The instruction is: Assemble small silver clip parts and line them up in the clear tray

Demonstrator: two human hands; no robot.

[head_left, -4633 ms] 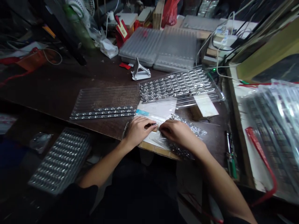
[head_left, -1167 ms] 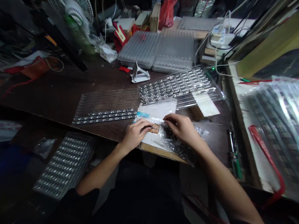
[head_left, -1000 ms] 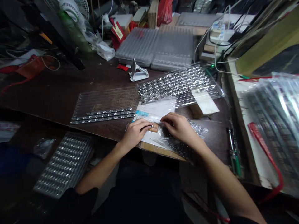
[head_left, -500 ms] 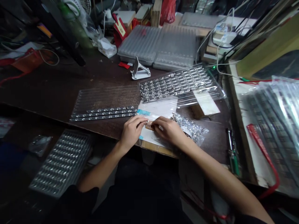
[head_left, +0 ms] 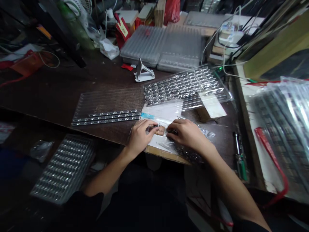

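My left hand [head_left: 142, 134] pinches a small metal part [head_left: 158, 125] between thumb and fingertips, just above a small wooden block [head_left: 160, 130]. My right hand [head_left: 184, 131] is at the bag of small shiny parts [head_left: 206, 130], its fingers curled; what they hold, if anything, is too small to name. To the left, a clear grooved tray [head_left: 108, 100] has rows of metal pieces along its near edge. Behind my hands another clear tray [head_left: 181, 84] is largely filled with such pieces.
A white stand [head_left: 145, 75] and stacked clear trays [head_left: 142, 43] are at the back. A white-topped block [head_left: 212, 106] and a green-handled tool [head_left: 243, 167] are on the right. Filled trays [head_left: 61, 169] sit lower left.
My right hand has moved right, away from my left hand, to the shiny parts. My left hand has shifted slightly right, and the metal part in it now shows.
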